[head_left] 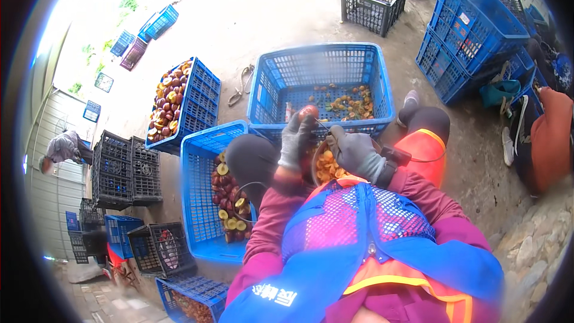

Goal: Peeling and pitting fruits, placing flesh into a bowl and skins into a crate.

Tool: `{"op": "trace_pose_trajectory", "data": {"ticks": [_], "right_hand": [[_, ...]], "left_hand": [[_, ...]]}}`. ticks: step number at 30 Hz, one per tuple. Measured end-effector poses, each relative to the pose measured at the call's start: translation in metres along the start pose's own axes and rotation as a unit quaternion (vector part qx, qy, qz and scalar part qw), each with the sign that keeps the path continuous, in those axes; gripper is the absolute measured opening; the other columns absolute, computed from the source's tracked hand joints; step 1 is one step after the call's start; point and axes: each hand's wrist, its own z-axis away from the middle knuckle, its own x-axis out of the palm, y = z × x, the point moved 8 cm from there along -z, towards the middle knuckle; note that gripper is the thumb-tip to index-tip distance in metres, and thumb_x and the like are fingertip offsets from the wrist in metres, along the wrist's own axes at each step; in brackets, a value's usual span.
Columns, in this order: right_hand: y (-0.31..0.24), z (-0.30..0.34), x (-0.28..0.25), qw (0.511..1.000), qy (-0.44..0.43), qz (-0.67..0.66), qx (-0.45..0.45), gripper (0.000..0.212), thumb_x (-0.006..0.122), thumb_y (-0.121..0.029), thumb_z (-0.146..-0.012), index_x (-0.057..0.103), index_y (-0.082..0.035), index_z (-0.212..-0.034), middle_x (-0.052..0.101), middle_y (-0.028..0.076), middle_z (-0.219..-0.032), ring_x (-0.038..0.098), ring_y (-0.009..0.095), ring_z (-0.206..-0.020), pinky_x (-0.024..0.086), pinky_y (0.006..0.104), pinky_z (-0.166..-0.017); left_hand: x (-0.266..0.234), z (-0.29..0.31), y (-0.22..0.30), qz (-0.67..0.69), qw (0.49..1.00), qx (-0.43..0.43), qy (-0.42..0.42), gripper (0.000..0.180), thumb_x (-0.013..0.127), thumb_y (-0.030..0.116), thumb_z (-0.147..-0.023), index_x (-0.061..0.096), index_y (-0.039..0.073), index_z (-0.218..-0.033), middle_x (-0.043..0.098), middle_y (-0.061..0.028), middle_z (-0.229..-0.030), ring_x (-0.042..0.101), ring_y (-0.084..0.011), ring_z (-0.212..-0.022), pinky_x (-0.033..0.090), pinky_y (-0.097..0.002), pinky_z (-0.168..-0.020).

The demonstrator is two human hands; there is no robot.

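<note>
My left hand (297,142), in a grey glove, grips a reddish plum-like fruit (308,111) above the near rim of a blue crate (257,93). Close beside it, my right hand (357,154), also gloved, closes around a thin dark tool (321,123) that points at the fruit; its exact kind is too small to tell. Below my hands, between my knees, sits a round container of orange fruit scraps (327,167), partly covered by my right hand. Inside the blue crate lie scattered fruit scraps (353,104).
Against my left leg stands a blue crate (190,215) of dark red fruit, some cut showing yellow flesh. Beyond it is a full crate of halved fruit (169,101). Stacked blue crates (460,42) and a seated person (550,137) are at right; another person (63,146) bends at left.
</note>
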Motion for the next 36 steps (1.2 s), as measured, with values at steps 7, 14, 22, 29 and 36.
{"op": "trace_pose_trajectory", "data": {"ticks": [7, 14, 22, 29, 36], "right_hand": [[-0.003, 0.003, 0.015, 0.999, -0.002, 0.028, -0.043, 0.022, 0.058, -0.027, -0.103, 0.050, -0.007, -0.102, 0.066, 0.017, -0.069, 0.066, 0.039, -0.059, 0.050, 0.0500, -0.050], [-0.011, 0.002, -0.002, 0.997, 0.022, 0.005, -0.069, 0.021, 0.060, -0.026, -0.102, 0.052, -0.007, -0.105, 0.065, 0.015, -0.067, 0.067, 0.036, -0.058, 0.050, 0.0478, -0.050], [0.020, 0.019, 0.014, 0.998, 0.025, 0.021, -0.061, 0.021, 0.061, -0.026, -0.100, 0.057, -0.009, -0.112, 0.066, 0.013, -0.073, 0.066, 0.035, -0.056, 0.050, 0.0455, -0.049], [0.043, 0.023, -0.026, 0.965, 0.134, -0.221, 0.045, 0.046, 0.075, -0.033, -0.096, 0.065, 0.000, -0.126, 0.069, 0.015, -0.091, 0.069, 0.024, -0.086, 0.055, 0.0349, -0.080], [0.041, -0.010, 0.014, 0.868, 0.025, -0.480, 0.124, 0.034, 0.078, -0.036, -0.092, 0.073, -0.004, -0.100, 0.071, 0.001, -0.085, 0.060, 0.008, -0.078, 0.052, 0.0301, -0.072]], "left_hand": [[-0.036, -0.012, -0.006, -0.109, 0.991, 0.075, 0.036, 0.040, 0.057, 0.046, -0.106, 0.061, 0.010, -0.123, 0.062, -0.0001, -0.081, 0.058, -0.0113, -0.057, 0.047, -0.0288, -0.047], [-0.016, 0.004, -0.010, -0.348, 0.917, 0.185, 0.062, 0.043, 0.061, 0.049, -0.104, 0.064, 0.006, -0.111, 0.061, 0.0019, -0.080, 0.055, -0.0085, -0.060, 0.046, -0.0258, -0.053], [-0.014, -0.001, -0.038, -0.116, 0.990, 0.053, -0.054, 0.049, 0.044, 0.054, -0.109, 0.063, 0.010, -0.098, 0.046, 0.0050, -0.060, 0.043, -0.0109, -0.047, 0.042, -0.0282, -0.049], [-0.013, 0.001, 0.000, -0.028, 0.999, -0.044, 0.004, 0.061, 0.046, 0.066, -0.103, 0.062, 0.009, -0.117, 0.044, 0.0048, -0.059, 0.040, -0.0095, -0.046, 0.036, -0.0276, -0.046], [0.007, 0.013, -0.022, -0.407, 0.901, 0.130, -0.080, 0.061, 0.045, 0.058, -0.108, 0.069, 0.003, -0.120, 0.069, -0.0035, -0.083, 0.063, -0.0138, -0.073, 0.051, -0.0332, -0.064]]}}
